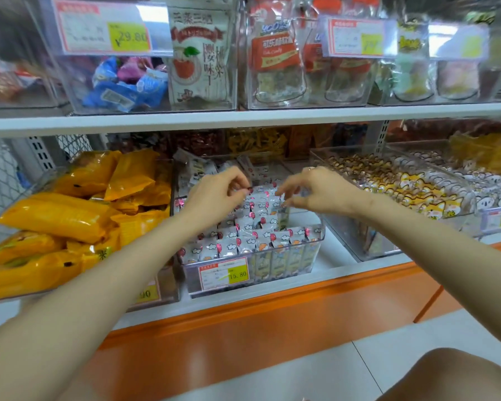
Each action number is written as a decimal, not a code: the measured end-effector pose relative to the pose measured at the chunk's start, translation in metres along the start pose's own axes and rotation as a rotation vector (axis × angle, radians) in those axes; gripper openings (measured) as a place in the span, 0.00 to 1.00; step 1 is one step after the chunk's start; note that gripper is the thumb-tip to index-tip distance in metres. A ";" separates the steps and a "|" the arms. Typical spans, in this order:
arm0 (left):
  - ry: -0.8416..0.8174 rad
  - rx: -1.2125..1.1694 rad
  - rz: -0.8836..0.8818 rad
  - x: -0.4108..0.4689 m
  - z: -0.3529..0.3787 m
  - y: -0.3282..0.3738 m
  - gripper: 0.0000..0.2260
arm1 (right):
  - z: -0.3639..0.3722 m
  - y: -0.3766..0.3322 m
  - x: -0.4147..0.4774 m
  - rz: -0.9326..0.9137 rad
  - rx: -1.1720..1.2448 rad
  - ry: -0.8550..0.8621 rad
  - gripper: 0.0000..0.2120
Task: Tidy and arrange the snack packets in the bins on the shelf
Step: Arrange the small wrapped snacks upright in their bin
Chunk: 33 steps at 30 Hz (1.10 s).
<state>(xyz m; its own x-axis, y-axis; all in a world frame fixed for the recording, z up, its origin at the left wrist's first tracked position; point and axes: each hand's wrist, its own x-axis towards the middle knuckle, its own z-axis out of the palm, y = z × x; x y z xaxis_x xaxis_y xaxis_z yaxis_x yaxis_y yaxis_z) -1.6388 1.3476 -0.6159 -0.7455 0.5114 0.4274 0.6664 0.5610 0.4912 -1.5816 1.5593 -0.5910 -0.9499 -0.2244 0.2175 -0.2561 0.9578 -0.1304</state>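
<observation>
A person's two bare arms reach into a row of clear bins on a shop shelf (243,118). Left of the left hand, a bin is heaped with yellow packets (70,215), lying loose at all angles. The left hand (214,192) hovers over the back half of the middle bin (315,241), fingers curled, thumb and forefinger pinching the top edge of one of the white packets (252,227). These packets stand upright in tight rows below and between both hands, filling the bin to its front wall, where a price tag (223,273) reads 15.80. The right hand (315,192), just beside the left and wearing a ring (311,168), arches over the same rows with fingertips down on the packet tops; whether it pinches one cannot be told. Right of that hand, a further bin holds packets printed with cartoon dogs (411,186). Above both hands, the upper shelf carries bins of bagged sweets.
</observation>
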 end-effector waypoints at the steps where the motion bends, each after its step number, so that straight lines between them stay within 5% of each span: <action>1: 0.057 0.095 -0.010 0.000 -0.007 -0.008 0.04 | 0.006 -0.005 0.009 0.037 0.093 0.027 0.13; 6: 0.125 0.531 -0.201 0.002 -0.026 -0.048 0.22 | 0.039 -0.043 0.054 0.152 0.301 0.052 0.25; 11: 0.023 0.575 -0.220 0.009 -0.022 -0.057 0.25 | 0.062 -0.073 0.082 0.263 0.027 0.112 0.35; 19: 0.024 0.359 -0.184 0.007 -0.022 -0.058 0.17 | 0.070 -0.072 0.084 0.314 0.099 0.301 0.12; 22: 0.154 0.174 -0.164 0.001 -0.027 -0.054 0.15 | 0.061 -0.064 0.071 0.361 0.355 0.372 0.12; 28: 0.250 -0.097 -0.135 -0.020 -0.039 -0.029 0.04 | 0.031 -0.050 0.027 0.404 1.366 0.375 0.05; 33: 0.187 -0.274 -0.200 -0.024 -0.031 -0.019 0.08 | 0.016 -0.031 -0.001 0.401 1.590 0.381 0.08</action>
<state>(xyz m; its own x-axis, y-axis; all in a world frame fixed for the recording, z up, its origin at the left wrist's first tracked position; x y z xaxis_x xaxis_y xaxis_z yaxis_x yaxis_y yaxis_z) -1.6340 1.3044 -0.6115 -0.8663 0.2681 0.4214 0.4991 0.4302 0.7522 -1.5753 1.5269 -0.6029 -0.9618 0.2528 0.1051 -0.1658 -0.2327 -0.9583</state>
